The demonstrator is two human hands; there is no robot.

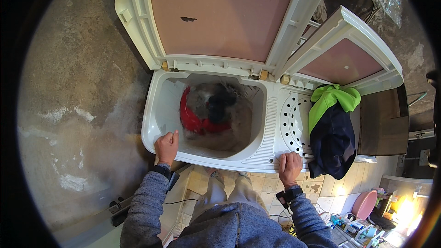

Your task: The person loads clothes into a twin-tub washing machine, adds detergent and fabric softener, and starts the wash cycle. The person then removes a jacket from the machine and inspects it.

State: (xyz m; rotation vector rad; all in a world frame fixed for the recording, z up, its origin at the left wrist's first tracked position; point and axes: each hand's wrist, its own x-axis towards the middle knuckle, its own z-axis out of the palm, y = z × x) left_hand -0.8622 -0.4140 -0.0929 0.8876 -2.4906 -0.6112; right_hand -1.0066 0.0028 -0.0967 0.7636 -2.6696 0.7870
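Note:
A white twin-tub washing machine [270, 120] stands before me with both lids raised. In the wash tub, red cloth [189, 117] and dark cloth [217, 105] lie in murky water. My left hand [167, 147] rests, fingers curled, on the tub's near left rim. My right hand [290, 167] rests on the machine's front edge, fingers curled over it, near the perforated spin-side cover [293, 119]. Neither hand shows anything held. Right of my right hand, a dark garment with bright green fabric [332, 131] is draped over the spin side and hangs past the front edge.
The large lid [220, 20] and smaller lid [344, 58] lean back behind the tubs. A stained wall [86, 103] is at the left. At the lower right are a pink basin [364, 204] and a cluttered rack [358, 229]. A cable runs near my legs.

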